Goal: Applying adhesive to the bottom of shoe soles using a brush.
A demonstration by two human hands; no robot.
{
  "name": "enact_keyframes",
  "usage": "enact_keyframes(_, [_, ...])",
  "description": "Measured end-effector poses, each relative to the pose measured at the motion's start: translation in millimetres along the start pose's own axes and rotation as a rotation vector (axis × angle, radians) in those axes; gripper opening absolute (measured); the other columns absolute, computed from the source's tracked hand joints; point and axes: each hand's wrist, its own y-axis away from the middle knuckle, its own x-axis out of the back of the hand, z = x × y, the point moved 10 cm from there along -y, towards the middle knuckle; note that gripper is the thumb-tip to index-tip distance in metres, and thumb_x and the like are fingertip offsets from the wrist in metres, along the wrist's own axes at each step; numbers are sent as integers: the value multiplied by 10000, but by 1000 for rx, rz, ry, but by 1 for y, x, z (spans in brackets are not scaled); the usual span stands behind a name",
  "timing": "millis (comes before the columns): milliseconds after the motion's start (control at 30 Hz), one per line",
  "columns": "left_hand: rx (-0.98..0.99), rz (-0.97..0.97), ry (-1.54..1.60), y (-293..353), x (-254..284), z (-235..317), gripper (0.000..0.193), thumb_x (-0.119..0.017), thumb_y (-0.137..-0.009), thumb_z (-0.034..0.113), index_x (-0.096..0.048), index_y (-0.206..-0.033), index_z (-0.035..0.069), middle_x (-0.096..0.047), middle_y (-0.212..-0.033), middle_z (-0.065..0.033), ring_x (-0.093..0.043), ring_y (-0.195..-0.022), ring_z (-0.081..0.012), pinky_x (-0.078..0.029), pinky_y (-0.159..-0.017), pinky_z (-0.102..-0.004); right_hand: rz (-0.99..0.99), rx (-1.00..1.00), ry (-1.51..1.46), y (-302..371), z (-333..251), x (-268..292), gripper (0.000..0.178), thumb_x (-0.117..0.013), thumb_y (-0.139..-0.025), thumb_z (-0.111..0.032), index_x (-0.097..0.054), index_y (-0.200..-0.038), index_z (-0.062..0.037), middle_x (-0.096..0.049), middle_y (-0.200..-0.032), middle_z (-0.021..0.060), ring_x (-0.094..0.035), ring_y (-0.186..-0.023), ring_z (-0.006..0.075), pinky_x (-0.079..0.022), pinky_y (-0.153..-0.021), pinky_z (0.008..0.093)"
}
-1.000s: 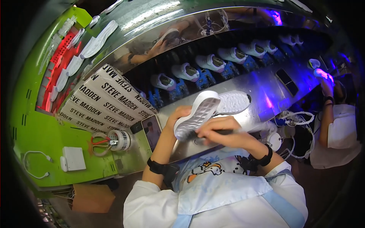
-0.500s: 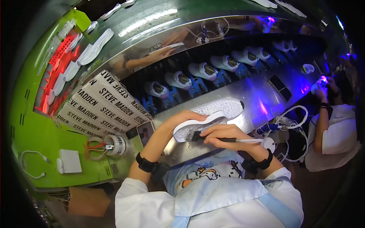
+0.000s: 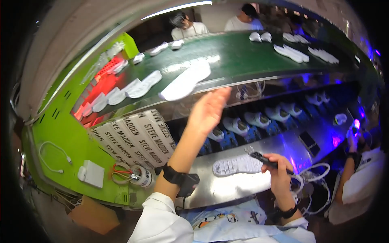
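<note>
My left hand [image 3: 208, 111] reaches far forward over the bench with fingers stretched out and nothing in them. Just beyond its fingertips, a white shoe sole [image 3: 186, 82], blurred, lies at the near edge of the green conveyor belt [image 3: 239, 56]. In my right hand [image 3: 279, 168] is a brush [image 3: 269, 163] with a dark handle, its tip pointing left. Below the brush tip, a second white sole [image 3: 237, 165] rests on the metal bench [image 3: 219, 189], its patterned face up.
White shoes [image 3: 256, 119] stand in a row behind the bench. At left are a printed box [image 3: 135, 137], tape rolls [image 3: 141, 176], scissors [image 3: 121, 173] and a white case [image 3: 92, 174]. A phone [image 3: 308, 143] lies at right, near a co-worker's hand [image 3: 353, 137]. Two people [image 3: 188, 30] appear beyond the belt.
My left hand has let go of the sole it held and extended forward; that sole appears on the belt. My right hand has moved right with the brush, away from the sole. The view has tilted up.
</note>
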Motion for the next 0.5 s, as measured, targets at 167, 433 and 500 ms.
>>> enact_keyframes(167, [-179,-61,-875,-89,-72,-44,305,-449,-900,66,-449,-1155,-102,-527,-1140,-218,-570,-1017,-281,-484,-901,-340,147,-121,-7,14,24,23,183,-517,-836,-13,-575,-1009,3,-542,-1131,183,-586,-806,202,-517,-645,291])
enact_keyframes(433, [-444,-176,-2707,-313,-30,-92,350,-476,-808,194,-568,-1104,32,-537,-1157,-165,-457,-1085,-380,-344,-927,-506,406,-433,75,44,78,69,253,-575,-773,45,-570,-1025,32,-606,-955,128,-613,-791,183,-510,-655,283])
enact_keyframes(500, [-458,-264,-2639,-336,-28,-120,345,-446,-826,185,-564,-1115,37,-501,-1229,-149,-379,-1139,-447,-328,-976,-499,304,-595,132,33,39,57,285,-605,-804,-53,-592,-1084,0,-625,-901,73,-585,-759,144,-478,-667,239])
